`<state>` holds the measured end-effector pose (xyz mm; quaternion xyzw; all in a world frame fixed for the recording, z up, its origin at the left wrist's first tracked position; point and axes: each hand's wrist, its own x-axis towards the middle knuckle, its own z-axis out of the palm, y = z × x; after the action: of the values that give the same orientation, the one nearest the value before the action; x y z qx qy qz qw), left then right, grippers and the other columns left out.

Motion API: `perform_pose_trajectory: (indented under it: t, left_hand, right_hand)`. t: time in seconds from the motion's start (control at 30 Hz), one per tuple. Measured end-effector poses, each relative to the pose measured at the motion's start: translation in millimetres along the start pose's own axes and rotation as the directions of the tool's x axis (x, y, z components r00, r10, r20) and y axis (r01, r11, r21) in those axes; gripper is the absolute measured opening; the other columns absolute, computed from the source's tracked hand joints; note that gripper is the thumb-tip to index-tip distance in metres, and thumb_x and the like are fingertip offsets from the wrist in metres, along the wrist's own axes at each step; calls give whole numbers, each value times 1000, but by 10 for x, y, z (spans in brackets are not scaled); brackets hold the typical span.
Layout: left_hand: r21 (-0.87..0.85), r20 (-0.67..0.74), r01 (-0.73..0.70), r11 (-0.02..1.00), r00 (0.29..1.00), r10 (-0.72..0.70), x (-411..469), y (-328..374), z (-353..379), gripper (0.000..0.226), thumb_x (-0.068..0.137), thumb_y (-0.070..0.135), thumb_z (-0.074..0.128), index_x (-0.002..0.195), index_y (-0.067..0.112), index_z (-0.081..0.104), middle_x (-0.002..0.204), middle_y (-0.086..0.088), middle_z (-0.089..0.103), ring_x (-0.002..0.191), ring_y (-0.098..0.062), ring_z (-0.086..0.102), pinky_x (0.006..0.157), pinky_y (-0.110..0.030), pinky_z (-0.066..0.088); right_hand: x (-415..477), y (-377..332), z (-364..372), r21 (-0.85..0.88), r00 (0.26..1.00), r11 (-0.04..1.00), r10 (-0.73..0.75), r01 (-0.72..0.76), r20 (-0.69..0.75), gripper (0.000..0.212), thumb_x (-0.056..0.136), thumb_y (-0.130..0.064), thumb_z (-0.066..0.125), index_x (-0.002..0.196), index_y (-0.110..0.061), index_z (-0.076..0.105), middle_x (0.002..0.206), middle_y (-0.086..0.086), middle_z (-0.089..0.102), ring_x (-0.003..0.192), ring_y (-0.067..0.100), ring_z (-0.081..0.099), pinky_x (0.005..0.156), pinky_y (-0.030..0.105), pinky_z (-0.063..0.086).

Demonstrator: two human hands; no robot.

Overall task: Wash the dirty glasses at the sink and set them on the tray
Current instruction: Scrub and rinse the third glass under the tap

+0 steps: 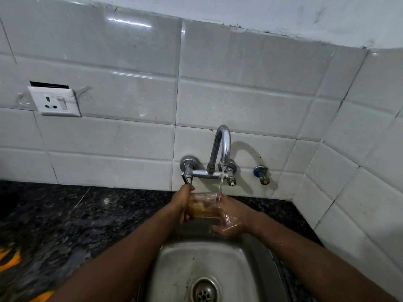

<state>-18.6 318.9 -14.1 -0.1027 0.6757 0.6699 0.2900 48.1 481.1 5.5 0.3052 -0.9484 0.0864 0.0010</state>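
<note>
A clear glass (pixel 201 205) with brownish residue is held over the steel sink (pixel 174 269), just under the chrome tap (pixel 221 147). A thin stream of water (pixel 220 186) runs from the spout onto the glass's right rim. My left hand (pixel 182 203) grips the glass from its left side, fingers curled round it. My right hand (pixel 232 219), wet, wraps round the glass from the right. The tray is out of view.
Dark speckled counter (pixel 65 225) flanks the sink. The white tiled wall carries a socket plate (pixel 55 102) at left and a small blue-capped valve (pixel 262 173) right of the tap. The sink drain (pixel 204 290) lies below. An orange patch (pixel 9 258) shows at the left edge.
</note>
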Motion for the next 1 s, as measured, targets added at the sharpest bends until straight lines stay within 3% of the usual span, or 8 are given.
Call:
perform_pose_trajectory:
  t: [0.07, 0.2, 0.33, 0.5, 0.73, 0.83, 0.93, 1.0]
  left_hand:
    - [-133, 73, 16, 991, 997, -6, 24, -55, 23, 46, 95, 43, 42, 102, 3, 62, 69, -11, 68, 49, -20, 58, 41, -20, 41]
    - [-226, 40, -64, 972, 996, 75, -8, -148, 111, 40, 96, 42, 48, 103, 7, 66, 79, -12, 72, 58, -21, 65, 41, -21, 43]
    - [126, -334, -500, 857, 792, 511, -73, -183, 176, 16, 93, 29, 63, 86, 17, 70, 90, -11, 73, 75, -20, 66, 62, -31, 52]
    - [188, -286, -255, 949, 910, 301, -153, 72, 131, 35, 86, 38, 58, 74, 8, 70, 75, -15, 74, 61, -29, 69, 53, -31, 53]
    - [-138, -1, -37, 990, 999, 37, -126, 38, 90, 24, 91, 27, 41, 74, 14, 53, 57, -4, 53, 44, -18, 46, 42, -22, 37]
    - [-41, -153, -310, 950, 941, 301, -129, -42, 131, 27, 97, 35, 52, 88, 14, 65, 79, -7, 69, 64, -22, 64, 54, -29, 55]
    - [325, -217, -619, 715, 687, 693, -91, -70, 122, 19, 93, 26, 62, 79, 15, 69, 74, -2, 69, 72, -21, 65, 65, -31, 50]
    - [214, -224, -459, 862, 836, 500, -99, 9, 84, 26, 95, 25, 55, 77, 10, 67, 67, -4, 65, 64, -22, 60, 53, -25, 43]
  right_hand:
    - [61, -216, 49, 569, 927, 797, 344, -204, -148, 38, 89, -51, 62, 99, -16, 73, 97, 1, 74, 89, 9, 70, 86, 37, 58]
    - [319, -341, 155, 717, 522, 544, 802, -436, -291, 39, 92, -44, 62, 73, -11, 73, 70, 8, 73, 67, 21, 71, 72, 43, 59]
    - [436, -355, 68, 979, 390, 101, 920, -177, -24, 24, 90, -24, 65, 81, -3, 72, 71, 9, 73, 61, 19, 71, 57, 30, 59]
    - [477, -416, 86, 838, 242, 338, 936, -429, -254, 39, 92, -37, 63, 68, -7, 68, 61, 3, 65, 58, 18, 62, 54, 25, 46]
    - [351, -351, 171, 498, 510, 760, 650, -417, -564, 39, 93, -38, 63, 60, -18, 64, 48, -12, 49, 43, 4, 47, 46, 18, 36]
    - [381, -352, 160, 756, 353, 567, 815, -327, -459, 38, 91, -35, 65, 59, -15, 65, 53, -4, 61, 48, 10, 55, 51, 23, 43]
    - [473, -382, 167, 975, 277, 154, 955, -158, -106, 36, 93, -34, 63, 67, -9, 69, 63, 4, 69, 56, 16, 62, 60, 30, 52]
    - [462, -384, 217, 896, 299, 370, 908, -248, -292, 41, 92, -40, 64, 63, -10, 66, 61, 6, 69, 57, 20, 65, 62, 35, 56]
